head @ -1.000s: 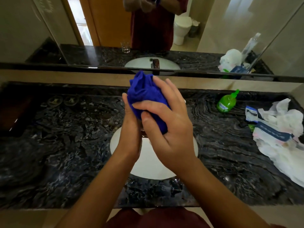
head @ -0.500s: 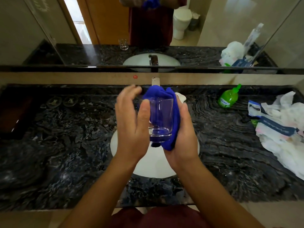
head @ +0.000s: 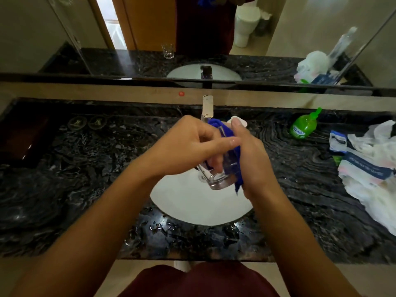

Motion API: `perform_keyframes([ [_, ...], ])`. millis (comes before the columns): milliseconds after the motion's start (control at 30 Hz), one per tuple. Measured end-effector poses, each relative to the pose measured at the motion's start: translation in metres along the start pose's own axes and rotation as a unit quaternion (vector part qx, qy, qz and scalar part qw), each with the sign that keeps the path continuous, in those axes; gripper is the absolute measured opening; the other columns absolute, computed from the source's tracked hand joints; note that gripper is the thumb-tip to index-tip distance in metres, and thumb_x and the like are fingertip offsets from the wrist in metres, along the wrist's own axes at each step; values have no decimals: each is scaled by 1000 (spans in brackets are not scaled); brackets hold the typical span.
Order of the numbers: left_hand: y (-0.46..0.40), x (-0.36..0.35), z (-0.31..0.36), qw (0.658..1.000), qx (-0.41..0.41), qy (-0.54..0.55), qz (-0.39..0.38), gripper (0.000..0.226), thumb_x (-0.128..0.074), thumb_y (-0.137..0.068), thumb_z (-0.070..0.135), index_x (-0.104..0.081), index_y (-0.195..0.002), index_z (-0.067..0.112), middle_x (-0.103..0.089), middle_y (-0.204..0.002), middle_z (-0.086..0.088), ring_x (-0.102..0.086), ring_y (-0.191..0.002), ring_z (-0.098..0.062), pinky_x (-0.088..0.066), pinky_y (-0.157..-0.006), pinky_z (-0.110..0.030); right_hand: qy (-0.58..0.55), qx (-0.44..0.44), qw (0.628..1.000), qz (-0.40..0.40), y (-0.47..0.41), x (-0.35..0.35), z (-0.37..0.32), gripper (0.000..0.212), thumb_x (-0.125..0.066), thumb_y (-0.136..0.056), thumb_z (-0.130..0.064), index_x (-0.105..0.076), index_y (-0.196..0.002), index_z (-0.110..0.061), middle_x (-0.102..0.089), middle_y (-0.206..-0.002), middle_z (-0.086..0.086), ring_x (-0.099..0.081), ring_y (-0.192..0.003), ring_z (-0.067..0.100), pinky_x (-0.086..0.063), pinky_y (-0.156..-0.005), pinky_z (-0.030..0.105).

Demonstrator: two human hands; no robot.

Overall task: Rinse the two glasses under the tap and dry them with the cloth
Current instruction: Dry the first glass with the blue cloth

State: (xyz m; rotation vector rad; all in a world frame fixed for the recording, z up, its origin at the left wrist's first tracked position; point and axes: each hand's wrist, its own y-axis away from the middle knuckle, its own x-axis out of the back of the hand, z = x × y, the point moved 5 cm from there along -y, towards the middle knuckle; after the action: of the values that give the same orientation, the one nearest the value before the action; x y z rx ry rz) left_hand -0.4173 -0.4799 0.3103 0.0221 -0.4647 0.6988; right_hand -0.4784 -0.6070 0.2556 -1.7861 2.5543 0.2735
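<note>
Over the white basin (head: pixel 192 204), my two hands hold a clear tumbler (head: pixel 217 179) tilted, its thick base toward me. My left hand (head: pixel 190 144) grips the glass from the left, with its fingers across the rim and side. On the right, my right hand (head: pixel 251 159) presses the blue cloth (head: pixel 236 154) against the glass wall, and cloth also bunches at the mouth. A second glass (head: pixel 168 51) shows only as a mirror reflection; on the counter I cannot see it. The tap (head: pixel 207 108) stands just behind my hands with no water visible.
The dark marble counter (head: pixel 85 179) is wet in front of the basin. A green bottle (head: pixel 303 127) stands at the back right, with white plastic bags (head: pixel 370 168) beyond it. Two round coasters (head: pixel 86 122) lie at the back left. A mirror runs along the back wall.
The cloth was bunched over the glass between both hands. The glass then came out upright; now it is tilted and lower over the basin, my left fingers closed across it.
</note>
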Motion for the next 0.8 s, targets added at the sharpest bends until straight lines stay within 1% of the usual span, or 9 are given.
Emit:
perform_keyframes([
  [133, 1, -12, -14, 997, 53, 50, -19, 50, -58, -100, 40, -71, -78, -2, -79, -72, -5, -77, -67, -20, -58, -69, -22, 60, -23, 998, -4, 0, 5, 7, 49, -48, -99, -58, -81, -103, -22, -82, -94, 9, -79, -90, 28, -62, -87, 51],
  [233, 3, -14, -21, 993, 62, 97, 4, 47, -57, -101, 38, -69, -77, -1, -75, -66, -10, -76, -65, -28, -63, -72, -40, 47, -26, 998, -19, -2, 9, 6, 52, -45, -101, -62, -81, -104, -25, -82, -90, 8, -79, -83, 23, -63, -74, 39],
  [267, 4, -14, -22, 991, 56, 118, 24, 45, -56, -103, 34, -68, -75, 2, -73, -62, -10, -74, -63, -28, -62, -73, -41, 19, -27, 999, -26, -3, 11, 5, 52, -45, -99, -63, -81, -106, -27, -82, -92, 8, -79, -84, 23, -63, -72, 35],
  [333, 5, -15, -23, 978, 51, 189, 69, 44, -54, -105, 31, -67, -69, 8, -68, -56, -8, -69, -56, -22, -59, -68, -31, -81, -47, 995, -39, -7, 12, 5, 47, -48, -100, -57, -80, -113, -24, -81, -104, 10, -78, -94, 24, -63, -83, 38],
  [433, 1, -25, -30, 907, 93, 386, 141, 48, -54, -103, 34, -64, -59, 18, -60, -47, -4, -59, -42, -14, -52, -53, -21, -313, -100, 943, -62, -8, -4, 9, 38, -54, -102, -36, -74, -120, -9, -76, -113, 14, -75, -100, 25, -62, -87, 38],
  [500, -2, -33, -38, 875, 110, 433, 186, 53, -53, -106, 33, -64, -56, 22, -58, -47, -1, -56, -41, -11, -50, -48, -20, -385, -111, 915, -48, -6, -16, 16, 35, -59, -95, -29, -72, -117, -6, -76, -108, 14, -76, -95, 26, -63, -88, 37],
  [633, 3, -38, -47, 890, 83, 354, 277, 53, -54, -106, 40, -67, -56, 26, -67, -55, -1, -65, -52, -14, -55, -63, -23, -415, -147, 898, -18, 2, -27, 35, 49, -57, -95, -36, -66, -132, -4, -66, -123, 19, -62, -119, 36, -40, -120, 49],
  [733, 13, -38, -46, 926, -2, 186, 329, 45, -55, -105, 46, -73, -67, 29, -75, -68, -2, -73, -67, -19, -58, -73, -30, -454, -195, 869, 0, 6, -24, 46, 57, -51, -103, -50, -69, -134, -5, -71, -126, 19, -66, -120, 36, -48, -113, 47],
  [800, 20, -37, -44, 933, -84, 48, 346, 46, -56, -104, 46, -77, -77, 15, -77, -75, -2, -74, -75, -19, -58, -75, -31, -458, -215, 863, 11, 10, -20, 49, 61, -48, -105, -56, -68, -137, -8, -72, -131, 18, -70, -119, 34, -56, -104, 45],
])
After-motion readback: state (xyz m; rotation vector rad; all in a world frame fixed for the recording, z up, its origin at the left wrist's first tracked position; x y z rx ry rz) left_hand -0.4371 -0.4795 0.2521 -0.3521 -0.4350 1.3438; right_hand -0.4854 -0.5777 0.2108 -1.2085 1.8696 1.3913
